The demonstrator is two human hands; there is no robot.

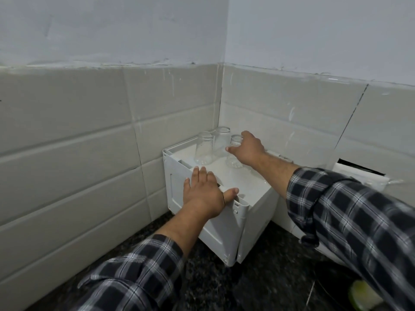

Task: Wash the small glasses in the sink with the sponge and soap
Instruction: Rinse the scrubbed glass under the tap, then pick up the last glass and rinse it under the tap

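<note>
Left hand: I see my left hand (205, 194) lying flat on the front top edge of the white plastic box-shaped unit (222, 232), fingers straight and together, thumb spread to the side, holding nothing
Right hand: my right hand (247, 149) reaches over the unit and grips the nearest small clear glass (234, 158) near its top, thumb on the near side, fingers curled round the far side
Held glass: stands on the unit's flat white top, wider end down
Other glasses: the left small clear glass (204, 149) and the rear small clear glass (221, 140) stand on the same top, close together, just beside the held one, towards the wall corner
Unit: sits on the dark speckled stone countertop (202, 277), pushed into the corner of the grey tiled wall (67, 142)
Sleeves: dark checked sleeves (134, 277) cover both forearms
Lower right: a blurred yellow-green object (363, 297) on the countertop; I cannot tell what it is
</note>
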